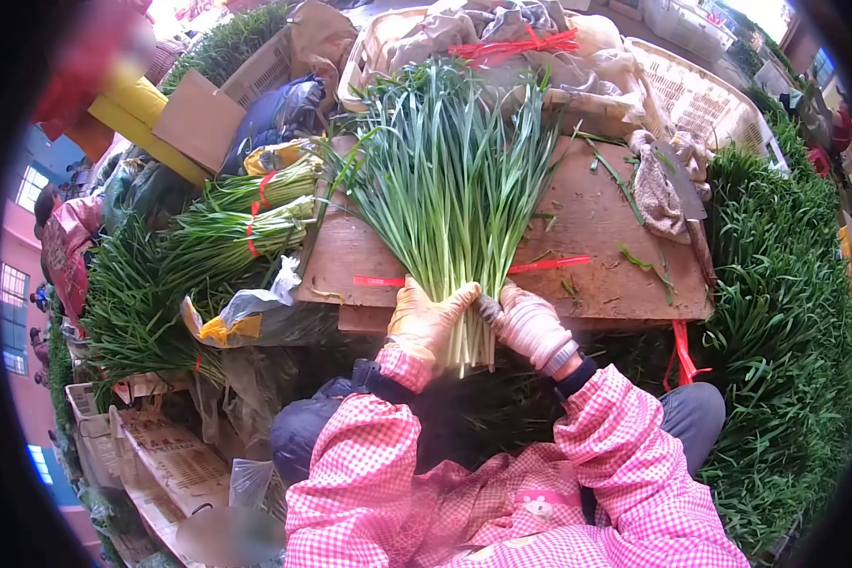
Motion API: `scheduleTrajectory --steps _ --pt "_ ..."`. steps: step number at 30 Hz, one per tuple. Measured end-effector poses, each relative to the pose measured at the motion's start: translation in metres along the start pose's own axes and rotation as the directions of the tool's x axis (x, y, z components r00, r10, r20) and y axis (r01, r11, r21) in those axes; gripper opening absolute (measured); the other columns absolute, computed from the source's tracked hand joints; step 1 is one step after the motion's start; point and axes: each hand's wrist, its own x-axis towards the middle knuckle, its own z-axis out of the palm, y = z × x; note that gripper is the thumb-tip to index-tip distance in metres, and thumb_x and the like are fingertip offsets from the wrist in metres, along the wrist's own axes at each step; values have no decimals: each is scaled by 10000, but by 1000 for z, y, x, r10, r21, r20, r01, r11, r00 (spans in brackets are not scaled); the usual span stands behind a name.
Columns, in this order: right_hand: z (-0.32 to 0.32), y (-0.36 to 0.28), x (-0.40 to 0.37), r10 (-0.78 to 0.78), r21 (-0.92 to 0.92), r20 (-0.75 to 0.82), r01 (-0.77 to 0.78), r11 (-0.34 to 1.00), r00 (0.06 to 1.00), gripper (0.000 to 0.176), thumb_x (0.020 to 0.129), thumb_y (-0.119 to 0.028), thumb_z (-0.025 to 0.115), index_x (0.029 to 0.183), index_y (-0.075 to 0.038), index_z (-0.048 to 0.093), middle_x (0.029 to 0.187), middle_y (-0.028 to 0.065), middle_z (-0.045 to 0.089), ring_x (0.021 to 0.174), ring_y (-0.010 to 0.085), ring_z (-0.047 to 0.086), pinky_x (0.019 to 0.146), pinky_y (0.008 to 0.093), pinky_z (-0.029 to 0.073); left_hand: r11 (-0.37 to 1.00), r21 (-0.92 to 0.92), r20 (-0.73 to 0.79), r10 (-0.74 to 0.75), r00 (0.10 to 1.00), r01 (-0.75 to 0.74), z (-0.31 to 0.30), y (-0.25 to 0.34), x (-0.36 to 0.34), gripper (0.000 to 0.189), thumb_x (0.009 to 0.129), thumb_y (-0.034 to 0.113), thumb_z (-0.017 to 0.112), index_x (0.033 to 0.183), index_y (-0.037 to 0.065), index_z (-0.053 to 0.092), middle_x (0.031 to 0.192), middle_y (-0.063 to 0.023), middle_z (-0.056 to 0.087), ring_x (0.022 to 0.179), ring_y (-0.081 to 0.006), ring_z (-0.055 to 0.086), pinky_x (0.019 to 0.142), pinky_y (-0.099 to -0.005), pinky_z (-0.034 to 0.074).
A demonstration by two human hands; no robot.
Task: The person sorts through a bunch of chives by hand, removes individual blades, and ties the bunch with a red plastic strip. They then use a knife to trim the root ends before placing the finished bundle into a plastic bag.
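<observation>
Through the head camera I have the bunch of green stalks in front of me, lying lengthwise over the wooden board. Its leaves fan out past the board's far edge, and its pale cut ends poke out below the hands, beyond the near edge. The left hand grasps the bunch from its side, thumb laid across the stalks; the right hand grips the opposite side, its thumb tip close to the other thumb. Both are gloved. I cannot tell how the fingers underneath are placed, since the stalks and gloves hide them.

I judge the bunch fairly light but floppy at the leafy end, firmer and more crisp low down, where the stems pack together. I would take hold there, at the narrow neck, with both palms cupped round it. The stems look smooth, so I expect single ones to slide if the grip is slack, and to bruise or snap if it is too hard. The leaves are thin and bend easily; I would not lift by them.

Red tape shows on the board to the right of the stems, and another red piece to their left; whether they join underneath is hidden.
</observation>
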Motion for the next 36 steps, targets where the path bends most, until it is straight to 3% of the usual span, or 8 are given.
scheduleTrajectory --steps 10,13,17,23,26,28,30,36 --pt "-15 35 -6 -51 348 -30 58 936 998 555 757 -532 615 896 5 606 847 232 633 857 377 606 739 422 460 969 -247 136 43 990 -9 -9 -19 13 541 749 222 750 1185 22 498 1078 -76 614 989 -163 569 874 -309 439" --pt "1 27 7 -119 301 -130 153 941 984 411 805 -429 597 818 -18 595 788 217 622 805 384 599 701 433 461 999 -45 48 27 998 -25 -1 -25 14 599 728 250 762 1199 14 478 1091 -102 612 1007 -193 572 890 -319 436" --pt "-5 2 8 -149 -50 -100 145 988 984 352 856 -389 539 798 -43 569 756 196 617 777 378 597 692 449 460 910 402 11 -116 993 102 0 3 1 1138 652 596 694 1387 -74 140 1285 -241 445 1165 -344 477 956 -367 398" --pt "-11 30 1 -98 303 -27 102 948 995 433 848 -461 546 872 -33 607 775 209 615 752 377 602 669 451 461 997 -64 88 49 995 -43 -4 -21 14 848 696 388 755 1316 -9 334 1194 -151 551 1119 -259 518 945 -342 404" --pt "-12 43 -3 -19 646 19 2 764 1000 318 856 -336 599 867 -19 624 695 96 619 592 209 590 560 341 463 905 -414 213 -9 977 98 -15 -19 12 612 785 278 717 1270 36 435 1192 -74 549 1098 -181 499 935 -326 397" --pt "-16 53 -10 -12 712 -28 28 702 1000 197 865 -222 606 871 -25 622 680 11 594 547 82 531 508 240 437 942 -292 220 -103 970 167 -27 -28 15 625 809 433 635 1268 45 464 1179 -99 567 1104 -190 510 945 -314 386" --pt "-18 67 -8 165 845 -4 -85 528 986 162 877 -204 582 932 -54 609 697 19 610 548 97 549 485 233 445 942 -255 237 -158 959 219 -39 -38 16 696 816 605 516 1220 38 533 1150 -129 593 1083 -202 542 901 -306 424" --pt "-12 83 2 319 998 -67 67 9 945 218 895 -114 544 1103 -50 531 942 96 622 720 157 612 594 284 524 806 -343 275 -404 872 482 -61 -44 15 372 867 294 495 1105 17 563 900 -160 654 714 -281 660 551 -374 542"
